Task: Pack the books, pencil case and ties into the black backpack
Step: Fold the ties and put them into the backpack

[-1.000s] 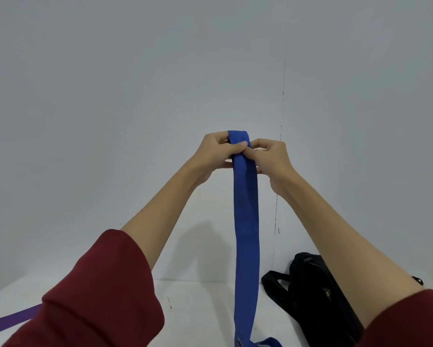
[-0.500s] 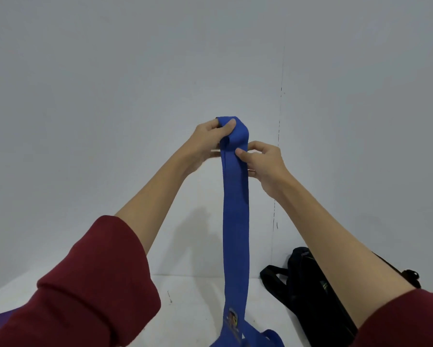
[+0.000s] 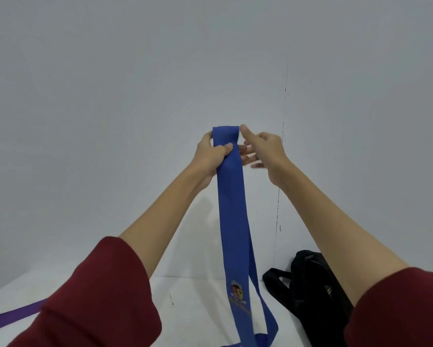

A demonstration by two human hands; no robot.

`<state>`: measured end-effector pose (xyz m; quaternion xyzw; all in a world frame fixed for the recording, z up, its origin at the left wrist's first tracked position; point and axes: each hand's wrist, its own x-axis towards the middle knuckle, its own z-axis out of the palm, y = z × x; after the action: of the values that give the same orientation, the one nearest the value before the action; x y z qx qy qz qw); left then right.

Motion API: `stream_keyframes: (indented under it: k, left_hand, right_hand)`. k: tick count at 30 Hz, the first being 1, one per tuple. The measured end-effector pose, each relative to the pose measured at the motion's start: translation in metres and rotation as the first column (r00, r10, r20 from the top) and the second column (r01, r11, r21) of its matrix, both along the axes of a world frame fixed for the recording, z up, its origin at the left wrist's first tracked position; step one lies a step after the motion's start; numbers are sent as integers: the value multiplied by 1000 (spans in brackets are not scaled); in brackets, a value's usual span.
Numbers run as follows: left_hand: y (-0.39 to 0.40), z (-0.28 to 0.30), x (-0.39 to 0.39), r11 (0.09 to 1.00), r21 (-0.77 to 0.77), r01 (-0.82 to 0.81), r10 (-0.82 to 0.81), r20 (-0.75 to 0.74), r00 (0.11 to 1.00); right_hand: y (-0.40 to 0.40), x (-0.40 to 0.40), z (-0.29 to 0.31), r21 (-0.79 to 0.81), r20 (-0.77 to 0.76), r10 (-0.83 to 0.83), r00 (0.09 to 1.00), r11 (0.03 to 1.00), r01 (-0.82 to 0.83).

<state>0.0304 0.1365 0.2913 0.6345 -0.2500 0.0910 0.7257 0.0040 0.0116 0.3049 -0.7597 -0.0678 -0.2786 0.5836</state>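
Note:
A long blue tie point(image 3: 231, 201) hangs straight down in front of me, folded over at the top, with a small crest near its lower end. My left hand point(image 3: 211, 152) grips the folded top, thumb across the front. My right hand point(image 3: 263, 149) is beside the fold with fingers spread, thumb near the tie's upper right corner; whether it touches is unclear. The black backpack point(image 3: 313, 294) stands at the lower right, against the wall. A purple tie point(image 3: 12, 318) lies on the white surface at the lower left. Books and pencil case are out of view.
A plain grey wall fills most of the view, with a vertical seam point(image 3: 281, 156) just right of my hands. The white table surface point(image 3: 190, 296) shows along the bottom. My dark red sleeves cover both lower corners.
The fold at the tie's top has been turned over again and the tie has risen, showing its crest. My right hand has let go of the tie's front and opened beside the fold.

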Motion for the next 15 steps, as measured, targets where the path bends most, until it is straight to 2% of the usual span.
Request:
stream_keyframes:
  k: [3,5,11,15]
  left_hand:
    - [0,14,1,999,-21,-25,24,-15,1000]
    - [-1,21,1,1000,2,-9,9,-1,1000]
    - [8,18,7,998,-36,53,-54,-24,998]
    - [12,5,19,953,-270,140,-173,-102,980]
  right_hand:
    - [-2,-1,-23,-145,-168,138,976,976,-163]
    - [-2,2,-33,-180,-171,208,963,954,-238]
    - [-1,6,-21,-18,-61,280,958,959,-281]
    - [3,9,-21,28,-81,285,955,959,-284]
